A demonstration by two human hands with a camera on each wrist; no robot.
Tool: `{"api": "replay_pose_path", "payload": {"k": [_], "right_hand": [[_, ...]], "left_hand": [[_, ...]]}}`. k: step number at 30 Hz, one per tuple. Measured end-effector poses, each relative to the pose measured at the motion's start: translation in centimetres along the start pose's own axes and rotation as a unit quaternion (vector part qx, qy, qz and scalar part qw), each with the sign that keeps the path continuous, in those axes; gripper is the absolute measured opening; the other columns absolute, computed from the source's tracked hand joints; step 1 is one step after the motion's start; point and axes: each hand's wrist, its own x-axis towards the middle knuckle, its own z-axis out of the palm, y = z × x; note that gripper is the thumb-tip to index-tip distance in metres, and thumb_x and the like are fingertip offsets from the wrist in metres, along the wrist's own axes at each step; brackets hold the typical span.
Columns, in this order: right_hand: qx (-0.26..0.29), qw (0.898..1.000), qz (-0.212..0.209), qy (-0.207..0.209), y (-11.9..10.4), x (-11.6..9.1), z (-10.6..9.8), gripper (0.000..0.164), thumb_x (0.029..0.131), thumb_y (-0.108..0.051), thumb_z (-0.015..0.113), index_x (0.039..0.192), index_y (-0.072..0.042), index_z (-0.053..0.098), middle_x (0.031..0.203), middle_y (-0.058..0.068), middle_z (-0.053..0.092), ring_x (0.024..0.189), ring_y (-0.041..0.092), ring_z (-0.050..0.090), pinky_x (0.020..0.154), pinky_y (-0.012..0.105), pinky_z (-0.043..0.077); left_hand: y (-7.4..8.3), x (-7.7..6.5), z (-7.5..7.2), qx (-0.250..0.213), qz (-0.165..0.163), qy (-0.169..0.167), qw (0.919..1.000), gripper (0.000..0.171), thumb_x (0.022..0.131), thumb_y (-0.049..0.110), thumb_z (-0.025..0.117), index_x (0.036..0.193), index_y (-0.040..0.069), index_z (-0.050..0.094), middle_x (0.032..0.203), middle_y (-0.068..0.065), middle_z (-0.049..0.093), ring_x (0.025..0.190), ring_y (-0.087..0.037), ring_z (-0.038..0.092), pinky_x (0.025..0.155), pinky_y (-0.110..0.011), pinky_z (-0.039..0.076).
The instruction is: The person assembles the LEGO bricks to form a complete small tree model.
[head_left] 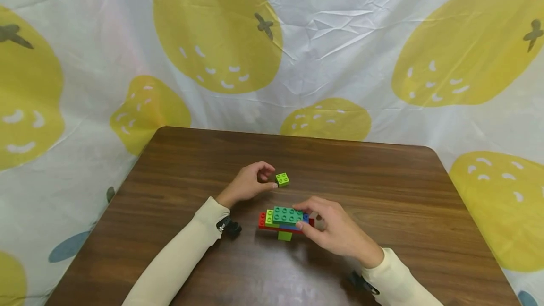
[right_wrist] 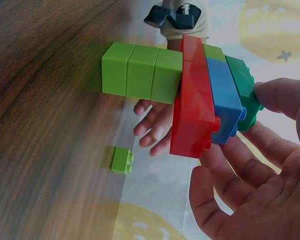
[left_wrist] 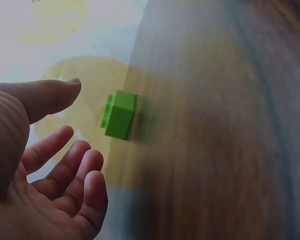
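Observation:
My right hand (head_left: 337, 228) pinches the dark green eight-stud toy brick (head_left: 285, 214) between thumb and fingers. That brick tops a built structure. In the right wrist view, a blue brick (right_wrist: 224, 100) and a lime brick (right_wrist: 214, 52) lie under it, then red bricks (right_wrist: 194, 112), then a column of lime bricks (right_wrist: 140, 72). Farther back, a loose lime four-stud brick (head_left: 282, 179) sits studs-up on the table. Beside it is my left hand (head_left: 248, 184), fingers relaxed and holding nothing; in the left wrist view a gap separates hand and brick (left_wrist: 121, 114).
The brown wooden table (head_left: 382, 174) has rounded far corners. A white cloth (head_left: 340, 51) with yellow fruit prints hangs behind it and along both sides. Dark camera straps (head_left: 229, 225) sit on both wrists.

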Motion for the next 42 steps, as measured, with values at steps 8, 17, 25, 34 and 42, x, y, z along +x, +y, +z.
{"api": "replay_pose_path", "payload": {"k": [8, 17, 25, 34, 42], "right_hand": [[0.014, 1.0, -0.005, -0.008, 0.0, -0.1, 0.1, 0.029, 0.099, -0.021, 0.075, 0.127, -0.015, 0.071, 0.113, -0.007, 0.075, 0.093, 0.008, 0.068, 0.078, 0.036, 0.061], [0.01, 1.0, -0.006, -0.004, 0.2, -0.3, 0.0, 0.029, 0.098, -0.021, 0.077, 0.126, -0.016, 0.071, 0.115, -0.008, 0.074, 0.093, 0.004, 0.067, 0.079, 0.032, 0.06], [0.011, 1.0, 0.002, -0.01, 0.1, -0.2, 0.0, 0.029, 0.098, -0.023, 0.077, 0.126, -0.017, 0.071, 0.115, -0.009, 0.074, 0.094, 0.004, 0.067, 0.079, 0.033, 0.06], [0.01, 1.0, 0.004, -0.007, 0.1, -0.3, 0.1, 0.029, 0.098, -0.023, 0.077, 0.126, -0.018, 0.071, 0.114, -0.01, 0.073, 0.094, 0.003, 0.066, 0.078, 0.033, 0.06], [0.009, 1.0, 0.002, -0.009, 0.2, -0.3, 0.0, 0.028, 0.1, -0.024, 0.075, 0.127, -0.017, 0.071, 0.113, -0.009, 0.074, 0.093, 0.004, 0.066, 0.078, 0.034, 0.06]], "left_hand": [[0.3, 1.0, 1.3, 0.03, -0.023, 0.005, 0.9993, 0.052, 0.088, 0.032, 0.087, 0.13, 0.009, 0.068, 0.121, -0.008, 0.071, 0.105, -0.022, 0.066, 0.096, -0.041, 0.056], [0.3, 1.9, 1.9, 0.053, -0.027, -0.013, 0.9982, 0.049, 0.089, 0.032, 0.086, 0.129, 0.01, 0.069, 0.115, -0.007, 0.071, 0.1, -0.018, 0.065, 0.093, -0.039, 0.056], [0.4, 2.0, 2.0, 0.075, -0.014, -0.019, 0.9969, 0.038, 0.092, 0.031, 0.084, 0.123, 0.01, 0.074, 0.107, -0.005, 0.073, 0.092, -0.015, 0.063, 0.084, -0.034, 0.054], [0.1, 1.4, 1.8, 0.043, -0.019, -0.012, 0.9988, 0.035, 0.093, 0.031, 0.082, 0.122, 0.012, 0.075, 0.109, -0.003, 0.075, 0.097, -0.014, 0.067, 0.088, -0.034, 0.057], [0.8, 0.6, 0.9, 0.018, -0.007, -0.002, 0.9998, 0.033, 0.095, 0.029, 0.081, 0.123, 0.013, 0.075, 0.112, -0.004, 0.077, 0.098, -0.013, 0.071, 0.088, -0.033, 0.06]]}}
